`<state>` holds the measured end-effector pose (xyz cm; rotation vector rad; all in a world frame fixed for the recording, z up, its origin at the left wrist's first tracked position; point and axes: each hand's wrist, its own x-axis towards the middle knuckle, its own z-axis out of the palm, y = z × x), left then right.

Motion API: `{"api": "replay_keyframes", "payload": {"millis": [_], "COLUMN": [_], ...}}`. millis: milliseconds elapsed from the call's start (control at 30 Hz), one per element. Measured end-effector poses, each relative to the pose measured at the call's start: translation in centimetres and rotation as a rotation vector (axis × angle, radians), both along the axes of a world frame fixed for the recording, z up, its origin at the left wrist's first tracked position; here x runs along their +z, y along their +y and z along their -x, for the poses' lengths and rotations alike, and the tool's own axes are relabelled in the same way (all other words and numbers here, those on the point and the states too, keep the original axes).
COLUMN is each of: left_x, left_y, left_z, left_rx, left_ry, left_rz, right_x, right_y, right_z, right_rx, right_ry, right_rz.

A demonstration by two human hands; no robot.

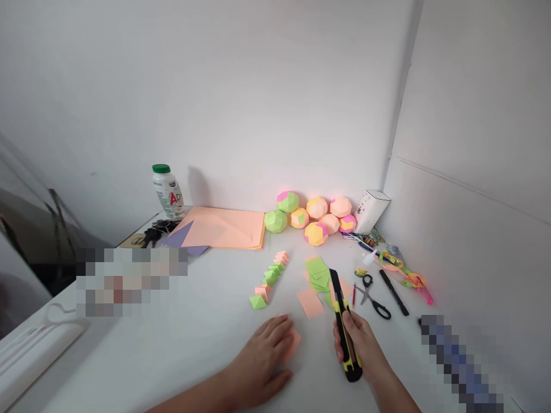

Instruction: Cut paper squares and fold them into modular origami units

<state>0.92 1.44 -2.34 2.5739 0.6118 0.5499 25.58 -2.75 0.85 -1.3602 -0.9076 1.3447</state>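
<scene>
My right hand (365, 347) is closed round a black and yellow-green utility knife (343, 321), its tip pointing away toward a small stack of green paper squares (317, 272). My left hand (264, 358) lies flat, fingers stretched out, pressing on a small orange paper square (293, 344) on the white table (172, 344). Another loose orange square (310, 303) lies just beyond, between the two hands.
A row of folded green and orange paper pieces (270, 279) runs away from me. Paper balls (316, 217) sit by the wall, with orange sheets (224, 228), a white bottle (169, 193), scissors (373, 298), a black pen (394, 292) and a paper chain (404, 274).
</scene>
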Motion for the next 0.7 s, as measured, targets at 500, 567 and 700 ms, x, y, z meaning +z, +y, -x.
{"api": "replay_keyframes", "payload": {"millis": [500, 567, 700], "left_x": [0.5, 0.4, 0.2], "left_y": [-0.1, -0.1, 0.0], "left_z": [-0.1, -0.1, 0.0], "left_rx": [0.006, 0.006, 0.002], "left_ry": [0.046, 0.031, 0.018], "left_rz": [-0.001, 0.001, 0.003], "right_x": [0.3, 0.4, 1.0], "right_y": [-0.5, -0.6, -0.8], "right_z": [0.5, 0.6, 0.8], "right_rx": [0.036, 0.067, 0.137], "right_ry": [-0.06, -0.013, 0.025], "right_rz": [-0.012, -0.032, -0.073]}}
